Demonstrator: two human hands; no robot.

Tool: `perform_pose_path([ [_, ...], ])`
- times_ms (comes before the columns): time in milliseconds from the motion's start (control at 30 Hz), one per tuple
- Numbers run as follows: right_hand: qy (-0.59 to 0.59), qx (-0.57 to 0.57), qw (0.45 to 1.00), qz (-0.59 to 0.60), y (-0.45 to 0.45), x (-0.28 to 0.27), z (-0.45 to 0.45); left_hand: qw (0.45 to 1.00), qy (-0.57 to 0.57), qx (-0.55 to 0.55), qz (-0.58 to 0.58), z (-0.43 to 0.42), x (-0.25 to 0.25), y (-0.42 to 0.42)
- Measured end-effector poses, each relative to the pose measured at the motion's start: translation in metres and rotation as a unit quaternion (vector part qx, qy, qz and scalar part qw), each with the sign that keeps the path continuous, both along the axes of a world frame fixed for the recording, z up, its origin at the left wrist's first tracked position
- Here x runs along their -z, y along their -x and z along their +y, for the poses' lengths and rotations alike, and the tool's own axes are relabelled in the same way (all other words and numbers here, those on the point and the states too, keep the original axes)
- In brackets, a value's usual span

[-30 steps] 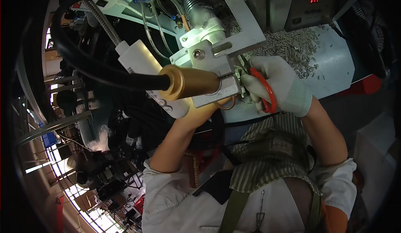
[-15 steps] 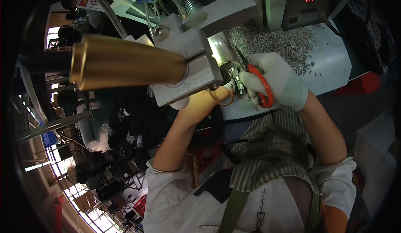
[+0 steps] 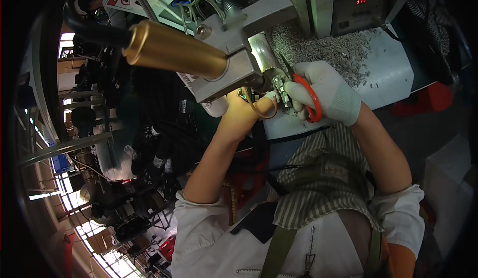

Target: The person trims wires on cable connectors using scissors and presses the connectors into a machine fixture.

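My right hand [image 3: 326, 89], in a white glove, is closed around scissors with red handles [image 3: 314, 104]. Their dark blades point up and left from the fingers. Its fingertips are at a small row of shiny metal pieces [image 3: 281, 91]; whether they pinch it or only touch it I cannot tell. My left hand [image 3: 234, 108] reaches behind the machine head [image 3: 231, 76], which hides most of its fingers. A light fingertip shows beside the metal pieces, near a bent copper tube [image 3: 266, 114]. A brass-coloured cylinder [image 3: 177, 49] sticks out from the machine head.
Many small metal pieces [image 3: 331, 51] lie heaped on a white work surface [image 3: 388, 69]. Behind them stands a control box [image 3: 366, 9] with a red display. A red container [image 3: 425, 99] is at the right. Black cables [image 3: 169, 118] hang at the left; another person [image 3: 94, 1] is at upper left.
The view has shifted slightly, so the brass cylinder's far end appears higher and further right. More of my left wrist shows. My right hand keeps the scissors in nearly the same spot.
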State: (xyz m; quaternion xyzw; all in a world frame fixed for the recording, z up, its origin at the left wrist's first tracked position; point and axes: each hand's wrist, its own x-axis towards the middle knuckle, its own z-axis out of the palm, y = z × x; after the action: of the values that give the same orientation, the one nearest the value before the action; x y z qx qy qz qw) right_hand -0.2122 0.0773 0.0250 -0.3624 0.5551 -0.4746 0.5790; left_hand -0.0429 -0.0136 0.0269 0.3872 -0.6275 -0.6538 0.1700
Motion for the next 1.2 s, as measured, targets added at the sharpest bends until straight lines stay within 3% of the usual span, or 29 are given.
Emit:
perform_pose_path([
  [133, 0.007, -0.009, 1.0, 0.003, 0.002, 0.0, 0.001, 0.999, 0.043, 0.0, -0.005, -0.001, 0.007, 0.0],
  [267, -0.012, -0.002, 0.999, -0.033, 0.0, -0.005, 0.0, 1.0, 0.017, -0.001, 0.01, -0.001, 0.002, 0.0],
  [467, -0.02, -0.006, 0.999, -0.032, 0.002, -0.007, -0.001, 0.995, 0.078, 0.035, -0.053, -0.004, 0.0, -0.001],
  [633, -0.019, -0.003, 0.999, -0.032, 0.001, -0.006, -0.001, 0.998, 0.025, 0.026, 0.048, -0.002, 0.001, -0.001],
  [767, -0.022, -0.006, 0.999, -0.027, 0.002, -0.008, -0.002, 0.995, 0.077, 0.049, 0.03, -0.004, 0.001, -0.002],
  [867, -0.025, -0.007, 0.999, -0.027, 0.001, -0.007, -0.001, 0.998, 0.025, 0.037, 0.04, -0.001, -0.001, -0.001],
  [933, -0.02, -0.004, 0.999, -0.029, 0.001, -0.001, -0.002, 0.994, 0.1, 0.036, -0.019, -0.001, 0.004, -0.005],
  [1200, 0.004, -0.002, 0.999, -0.045, 0.0, 0.005, -0.001, 0.986, 0.152, 0.07, -0.007, -0.006, 0.002, -0.004],
])
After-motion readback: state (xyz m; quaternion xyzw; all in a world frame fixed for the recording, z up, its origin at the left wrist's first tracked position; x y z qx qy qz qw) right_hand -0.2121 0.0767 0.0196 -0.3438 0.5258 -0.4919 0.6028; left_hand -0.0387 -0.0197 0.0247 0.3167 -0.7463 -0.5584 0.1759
